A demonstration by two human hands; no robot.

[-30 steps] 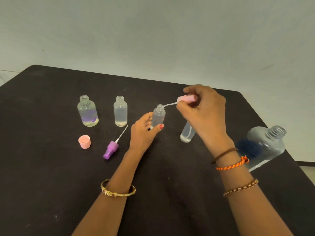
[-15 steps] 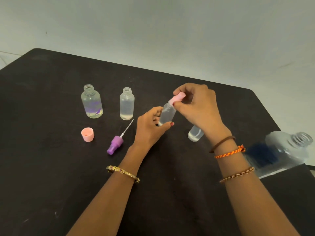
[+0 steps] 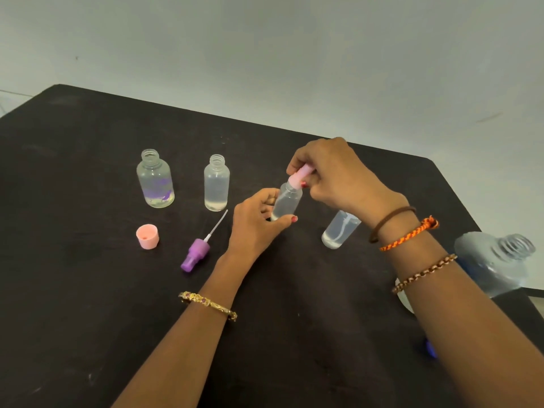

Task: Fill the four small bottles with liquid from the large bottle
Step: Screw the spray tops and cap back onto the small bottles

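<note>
My left hand (image 3: 256, 220) grips a small clear bottle (image 3: 287, 203) standing on the black table (image 3: 88, 304). My right hand (image 3: 332, 175) pinches a pink spray cap (image 3: 298, 175) seated on that bottle's neck. Two uncapped small bottles stand at the back left: one with a purple print (image 3: 154, 179) and a plain one (image 3: 217, 184). Another small bottle (image 3: 338, 231) stands partly hidden behind my right wrist. The large clear bottle (image 3: 494, 263), uncapped with a blue label, stands at the right edge.
A pink cap (image 3: 147, 236) and a purple spray cap (image 3: 195, 254) with its dip tube lie loose on the table in front of the two back bottles. A small blue object (image 3: 430, 348) shows beside my right forearm. The table's right edge is close to the large bottle.
My right hand has brought the pink spray cap down, its tube sliding into the bottle, until the cap sits on the neck. My left hand kept its grip on the bottle.
</note>
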